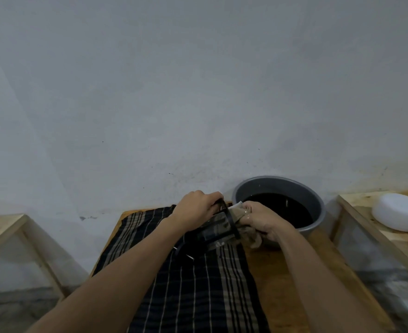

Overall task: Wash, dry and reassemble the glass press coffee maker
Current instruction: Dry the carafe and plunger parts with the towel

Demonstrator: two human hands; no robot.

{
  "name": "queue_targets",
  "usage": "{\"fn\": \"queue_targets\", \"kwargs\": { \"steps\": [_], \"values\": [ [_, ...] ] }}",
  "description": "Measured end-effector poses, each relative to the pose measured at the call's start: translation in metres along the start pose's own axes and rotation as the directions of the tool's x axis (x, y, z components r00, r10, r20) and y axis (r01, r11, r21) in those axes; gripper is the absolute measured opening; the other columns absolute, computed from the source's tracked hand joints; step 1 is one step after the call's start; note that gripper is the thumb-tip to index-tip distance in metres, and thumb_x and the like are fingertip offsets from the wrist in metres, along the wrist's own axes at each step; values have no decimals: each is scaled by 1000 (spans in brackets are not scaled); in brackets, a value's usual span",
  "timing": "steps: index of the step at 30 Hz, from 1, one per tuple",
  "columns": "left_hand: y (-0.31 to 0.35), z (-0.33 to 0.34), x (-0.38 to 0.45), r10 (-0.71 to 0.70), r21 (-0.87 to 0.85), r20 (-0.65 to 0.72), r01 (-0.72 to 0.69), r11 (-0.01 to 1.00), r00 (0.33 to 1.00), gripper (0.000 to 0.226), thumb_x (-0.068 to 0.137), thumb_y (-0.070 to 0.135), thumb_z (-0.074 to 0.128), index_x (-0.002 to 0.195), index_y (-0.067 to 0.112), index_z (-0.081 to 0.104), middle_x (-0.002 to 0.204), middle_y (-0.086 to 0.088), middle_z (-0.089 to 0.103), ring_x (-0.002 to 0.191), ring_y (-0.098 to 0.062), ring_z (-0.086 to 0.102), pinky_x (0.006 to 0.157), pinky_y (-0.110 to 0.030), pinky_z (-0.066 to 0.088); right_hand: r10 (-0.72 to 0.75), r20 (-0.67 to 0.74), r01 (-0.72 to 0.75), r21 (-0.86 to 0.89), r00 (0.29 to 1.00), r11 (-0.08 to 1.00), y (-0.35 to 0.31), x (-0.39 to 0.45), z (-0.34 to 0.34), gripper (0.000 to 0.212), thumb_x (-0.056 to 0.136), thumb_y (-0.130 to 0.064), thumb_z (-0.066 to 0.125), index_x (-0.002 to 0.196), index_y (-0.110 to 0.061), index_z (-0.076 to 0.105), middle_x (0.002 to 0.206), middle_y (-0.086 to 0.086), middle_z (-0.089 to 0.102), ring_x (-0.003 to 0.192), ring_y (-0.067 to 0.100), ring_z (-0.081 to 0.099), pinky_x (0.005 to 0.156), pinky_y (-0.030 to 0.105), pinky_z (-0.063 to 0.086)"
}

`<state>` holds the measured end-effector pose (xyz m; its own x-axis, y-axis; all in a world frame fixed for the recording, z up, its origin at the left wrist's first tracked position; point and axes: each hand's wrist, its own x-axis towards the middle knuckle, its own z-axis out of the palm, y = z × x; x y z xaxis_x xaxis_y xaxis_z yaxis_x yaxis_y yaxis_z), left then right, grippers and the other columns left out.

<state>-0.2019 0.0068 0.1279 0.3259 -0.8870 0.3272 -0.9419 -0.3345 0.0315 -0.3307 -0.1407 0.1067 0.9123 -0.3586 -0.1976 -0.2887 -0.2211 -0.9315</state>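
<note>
Left hand [196, 211] gripping carafe [218, 230] handle, right hand [262, 222] clutching rag [248, 233] at its mouth; wet glass risking slipping, cracking on table [282, 272].

We see a clear glass carafe [216, 233] in a glossy black plastic frame, a limp beige cloth [252, 236] against it, and a woven striped cloth [198, 289] on the bare wood surface [282, 272]. The basin [313, 198] looks smooth grey plastic; the wall [198, 92] is matt and rough.
</note>
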Motion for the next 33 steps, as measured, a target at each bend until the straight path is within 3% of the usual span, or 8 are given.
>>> {"fn": "queue_targets", "kwargs": {
  "steps": [4, 7, 12, 17, 22, 28, 31, 33],
  "values": [
    [-2, 0, -1, -20, 35, 21, 19, 999, 1000, 25, 99, 25, 43, 115, 15, 58, 82, -15, 68, 73, -34, 61, 60, -38, 43, -30, 6, 30, -69, 1000, 997, 12, 2, 6, 21, 86, -27, 66, 67, -18, 64, 71, -1, 68, 74, 16, 64, 78, 34, 50],
    [-8, 1, -7, -73, 24, 14, 72, 997, 997, 26, 100, 25, 41, 117, 16, 58, 82, -15, 68, 72, -33, 61, 60, -38, 45, -10, 57, 15, -92, 998, 996, 12, 2, 3, 26, 86, -32, 64, 76, -8, 68, 79, 8, 71, 80, 23, 68, 85, 40, 52],
    [-14, -5, -5, -108, -20, -38, 107, 994, 993, 27, 100, 27, 42, 115, 13, 59, 74, -17, 66, 64, -34, 59, 59, -43, 50, 25, 79, -56, 418, 997, 907, 31, -2, -9, 22, 90, -15, 60, 105, -1, 69, 97, 17, 74, 90, 30, 69, 83, 41, 54],
    [-20, -5, -6, -140, -80, -29, 137, 987, 990, 27, 100, 25, 44, 116, 14, 62, 73, -15, 68, 62, -32, 61, 62, -44, 52, 54, -207, 114, 715, 977, 689, 18, -11, -17, 18, 92, -12, 60, 109, -10, 66, 102, 14, 72, 96, 26, 68, 78, 39, 54],
    [-8, -9, 1, -45, -178, 50, 54, 983, 998, 22, 97, 18, 48, 108, 13, 66, 77, -10, 71, 63, -24, 61, 65, -42, 52, -143, 90, 111, 291, 986, 950, -7, -21, -11, 24, 90, -14, 61, 113, -17, 68, 108, 9, 72, 100, 21, 68, 81, 35, 51],
    [-4, -14, 4, 4, -163, 101, 12, 987, 995, 24, 98, 17, 46, 110, 10, 66, 84, -11, 73, 65, -20, 56, 66, -37, 50, -168, -12, 164, -169, 986, 972, 4, -9, 0, 23, 87, -32, 64, 89, -11, 72, 89, 5, 75, 88, 20, 70, 92, 46, 54],
    [-7, -8, -3, -9, -169, 123, 30, 985, 992, 25, 99, 19, 45, 110, 11, 66, 85, -10, 73, 71, -25, 63, 69, -40, 51, -114, 0, 114, -115, 993, 987, 10, -10, 6, 30, 88, -33, 63, 91, -5, 72, 89, 9, 75, 89, 25, 71, 93, 48, 53],
    [-10, -9, -5, -52, -188, 86, 67, 980, 995, 24, 99, 19, 46, 107, 10, 66, 82, -10, 73, 68, -26, 63, 67, -40, 52, -63, -41, 68, 135, 997, 989, 16, -11, 5, 25, 89, -26, 62, 99, -6, 72, 95, 12, 75, 93, 28, 71, 95, 50, 51]
  ]
}}
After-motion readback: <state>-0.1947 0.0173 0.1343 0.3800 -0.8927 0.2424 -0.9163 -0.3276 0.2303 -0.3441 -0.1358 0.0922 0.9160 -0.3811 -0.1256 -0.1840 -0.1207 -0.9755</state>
